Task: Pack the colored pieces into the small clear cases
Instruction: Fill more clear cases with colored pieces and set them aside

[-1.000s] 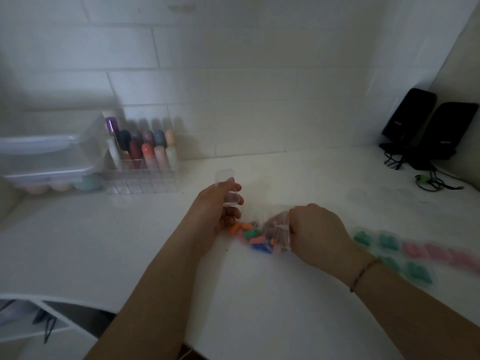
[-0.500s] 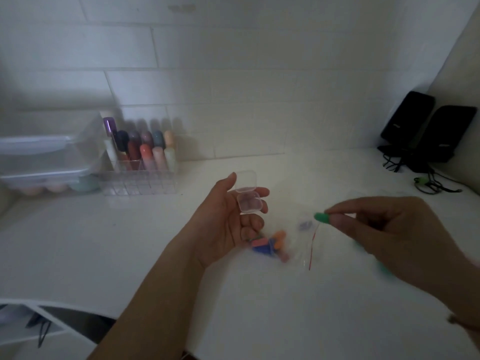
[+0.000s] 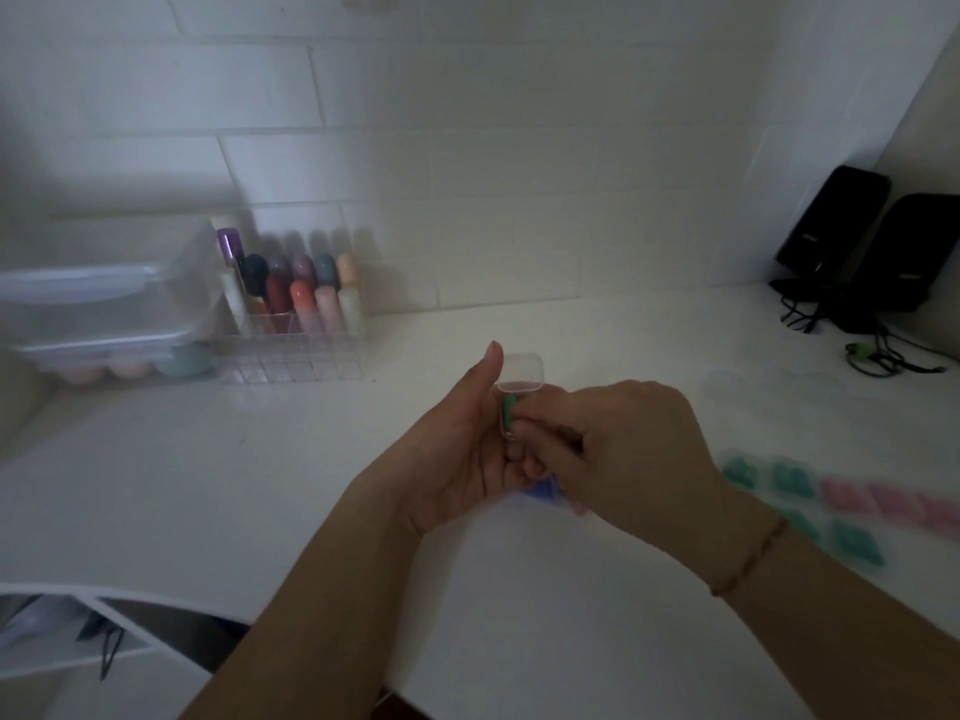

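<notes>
Green piece pinched in right hand grip, apparently inside clear case.

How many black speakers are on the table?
2. One black speaker stands at the far right by the wall; the other speaker stands right beside it, nearer the picture's edge. More could be out of view.

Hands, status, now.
Left hand: holding the small clear case, lid open.
Right hand: pinching a green piece at the case.
</notes>
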A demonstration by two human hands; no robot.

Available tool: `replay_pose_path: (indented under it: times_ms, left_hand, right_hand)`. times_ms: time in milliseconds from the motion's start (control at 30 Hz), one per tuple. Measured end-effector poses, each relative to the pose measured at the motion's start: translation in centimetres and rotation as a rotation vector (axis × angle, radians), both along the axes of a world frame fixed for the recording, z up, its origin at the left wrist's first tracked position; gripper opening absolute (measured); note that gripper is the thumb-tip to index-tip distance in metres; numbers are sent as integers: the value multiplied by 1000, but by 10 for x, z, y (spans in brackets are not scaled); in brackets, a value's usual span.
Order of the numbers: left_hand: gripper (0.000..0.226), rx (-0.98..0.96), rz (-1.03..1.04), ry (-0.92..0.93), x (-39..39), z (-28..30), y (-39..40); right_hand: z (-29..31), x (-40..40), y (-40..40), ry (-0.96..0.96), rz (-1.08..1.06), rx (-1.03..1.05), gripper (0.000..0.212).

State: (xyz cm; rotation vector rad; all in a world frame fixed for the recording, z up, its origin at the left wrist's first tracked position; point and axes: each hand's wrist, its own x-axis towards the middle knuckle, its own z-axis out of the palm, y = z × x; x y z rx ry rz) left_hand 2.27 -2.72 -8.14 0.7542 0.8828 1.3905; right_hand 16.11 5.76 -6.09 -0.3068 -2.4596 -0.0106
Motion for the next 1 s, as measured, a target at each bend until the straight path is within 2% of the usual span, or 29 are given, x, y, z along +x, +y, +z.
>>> replay_pose_path:
  times_ms: [100, 200, 233, 267, 367, 400, 433, 567, 633, 733, 833, 900, 933, 1000]
  left_hand:
    - [68, -21, 86, -40, -3, 1, -1]
    - [51, -48, 242, -116, -8, 3, -2]
    - [44, -49, 291, -140, -11, 3, -2]
    - [37, -52, 337, -155, -13, 3, -2]
    - [26, -85, 463, -142, -20, -1, 2]
    - [24, -103, 490, -128, -21, -2, 3]
    - [23, -116, 507, -112, -20, -4, 4]
    - [20, -136, 521, -51, -16, -6, 8]
    - [19, -139, 516, -43, -15, -6, 8]
    - [20, -148, 513, -28, -14, -7, 8]
    - [20, -157, 505, -37, -13, -7, 7]
    - [20, -157, 503, -48, -14, -7, 7]
    - [21, -157, 503, -48, -14, -7, 7]
    - [21, -159, 503, -48, -14, -7, 7]
  right_hand:
    - [11, 15, 4, 162, 24, -193, 19]
    - [18, 38, 16, 352, -50, -359, 13]
    - [18, 47, 21, 320, -104, -393, 16]
    - [18, 55, 26, 210, -167, -425, 19]
    - [9, 70, 38, -444, -251, -417, 16]
    - [4, 71, 39, -578, -228, -402, 11]
    - [-2, 69, 39, -609, -201, -403, 8]
    - [-21, 50, 35, -292, -228, -480, 14]
    - [-25, 40, 34, -243, -212, -530, 14]
    - [-25, 30, 30, -307, -189, -491, 18]
    - [-33, 21, 30, -439, -223, -279, 35]
    - [-39, 15, 32, -482, -259, -196, 38]
    - [-39, 10, 31, -472, -262, -198, 38]
    - [-32, 3, 27, -433, -239, -380, 35]
